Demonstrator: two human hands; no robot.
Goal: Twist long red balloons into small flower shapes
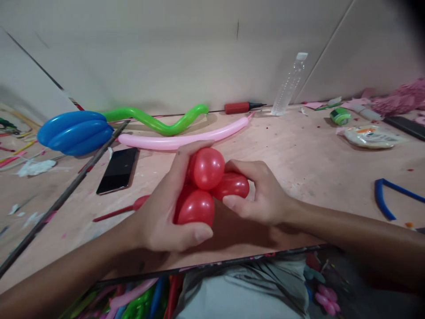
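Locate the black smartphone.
In the head view, the black smartphone lies on the table left of the left hand, near the long pink balloon.

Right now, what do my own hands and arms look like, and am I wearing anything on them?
Your left hand and right hand are ungloved, with no ring on the fingers that show; some are hidden. Your left forearm and right forearm show no sleeve, watch or bracelet. Both thumbnails look short.
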